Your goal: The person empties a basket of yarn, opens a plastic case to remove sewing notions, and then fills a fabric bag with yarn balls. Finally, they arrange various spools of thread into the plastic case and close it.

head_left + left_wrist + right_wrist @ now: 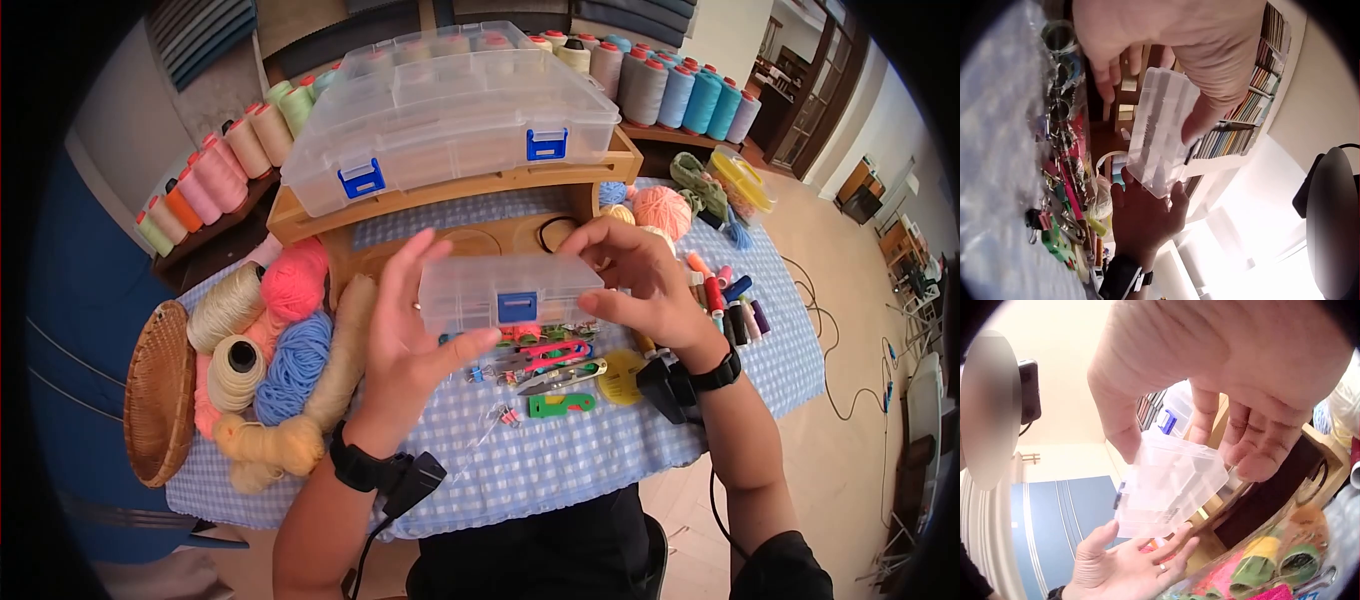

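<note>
A small clear plastic compartment box (pixel 460 285) with a blue latch is held up over the table, its lid down. My right hand (pixel 645 290) pinches its right end between thumb and fingers. At the other end is my left hand (pixel 405 345), palm turned toward the box, fingers spread and mostly straight, thumb right at its lower edge. Dividers show through the box (pixel 1172 487) in the right wrist view. Below it lie thread snips (pixel 565 378), pink-handled snips (pixel 555 352) and a small green plastic tool (pixel 560 405).
A large clear case (pixel 450 150) with blue latches stands on a wooden riser (pixel 400 215) behind. Yarn skeins (pixel 295 370) and a wicker basket (pixel 160 400) are at left. Thread spools (pixel 740 320) and a yellow-lidded tub (pixel 742 185) lie right. Thread cones (pixel 640 90) line the back shelf.
</note>
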A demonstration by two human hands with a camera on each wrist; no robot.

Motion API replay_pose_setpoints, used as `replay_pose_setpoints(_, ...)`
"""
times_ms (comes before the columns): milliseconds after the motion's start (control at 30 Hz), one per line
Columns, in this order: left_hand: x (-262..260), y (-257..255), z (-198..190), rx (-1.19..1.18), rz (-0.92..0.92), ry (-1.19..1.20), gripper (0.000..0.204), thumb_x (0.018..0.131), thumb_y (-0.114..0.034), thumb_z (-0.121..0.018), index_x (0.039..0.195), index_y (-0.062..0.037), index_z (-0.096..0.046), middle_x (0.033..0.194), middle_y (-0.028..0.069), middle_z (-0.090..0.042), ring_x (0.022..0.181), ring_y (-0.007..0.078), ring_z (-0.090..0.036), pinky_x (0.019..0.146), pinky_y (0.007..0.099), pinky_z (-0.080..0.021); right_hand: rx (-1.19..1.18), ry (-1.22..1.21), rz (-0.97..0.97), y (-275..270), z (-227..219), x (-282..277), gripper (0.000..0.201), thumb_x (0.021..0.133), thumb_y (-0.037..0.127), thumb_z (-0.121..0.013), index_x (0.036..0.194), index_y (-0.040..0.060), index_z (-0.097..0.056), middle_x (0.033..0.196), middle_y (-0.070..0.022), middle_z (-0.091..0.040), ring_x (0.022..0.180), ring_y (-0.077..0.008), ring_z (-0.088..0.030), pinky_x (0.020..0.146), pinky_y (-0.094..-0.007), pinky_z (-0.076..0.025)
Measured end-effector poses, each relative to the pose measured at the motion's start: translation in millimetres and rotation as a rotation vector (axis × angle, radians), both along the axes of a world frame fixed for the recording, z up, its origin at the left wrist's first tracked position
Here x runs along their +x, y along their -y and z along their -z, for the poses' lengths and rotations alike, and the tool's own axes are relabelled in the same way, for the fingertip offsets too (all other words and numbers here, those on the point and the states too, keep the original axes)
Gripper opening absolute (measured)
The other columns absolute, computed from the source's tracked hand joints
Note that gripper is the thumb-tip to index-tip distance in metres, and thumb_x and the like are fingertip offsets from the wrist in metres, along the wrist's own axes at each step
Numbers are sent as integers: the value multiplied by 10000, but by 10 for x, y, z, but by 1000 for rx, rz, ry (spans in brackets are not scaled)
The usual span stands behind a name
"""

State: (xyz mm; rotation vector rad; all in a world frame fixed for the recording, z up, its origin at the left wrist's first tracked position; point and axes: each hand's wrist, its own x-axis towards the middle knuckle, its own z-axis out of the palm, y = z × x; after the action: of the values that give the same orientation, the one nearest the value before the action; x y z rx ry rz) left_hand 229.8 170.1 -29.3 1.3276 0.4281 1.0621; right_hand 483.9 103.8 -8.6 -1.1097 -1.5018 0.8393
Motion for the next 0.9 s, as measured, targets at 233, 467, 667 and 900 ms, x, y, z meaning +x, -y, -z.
replay_pose_setpoints(233,-43,-6,19,-231,194,114,736,867,-54,-758,1496,-23,-376,1446,184,-525,1297,226,-539,1111,387,-424,-37,32,-66,32,32,-65,306,830,169,-803,1061,9,-682,1030,-22,-651,961,-106,-610,742,-255,-521)
replay_pose_setpoints(467,-5,43,13,-126,135,-17,727,874,-49,-756,1491,-1,-374,1423,225,-537,1277,237,-569,1089,373,-450,541,470,5,26,-40,-218,361,729,172,-899,1004,28,-714,1007,-95,-665,917,-261,-627,779,-344,-501)
replay_pose_setpoints(667,3,57,8,-138,208,-28,848,833,-1,-793,1529,-13,-309,1445,261,-509,1292,274,-577,1090,388,-468,581,526,25,56,-37,-202,211,789,120,-844,915,-1,-726,929,-92,-702,827,-248,-647,764,-341,-500)
replay_pose_setpoints(900,30,80,61,-16,408,26,1095,767,65,-815,1615,-47,-130,1529,262,-411,1366,320,-515,1117,444,-457,284,53,129,33,87,-153,234,998,112,-671,805,-19,-678,762,-28,-640,645,-71,-552,597,-241,-406)
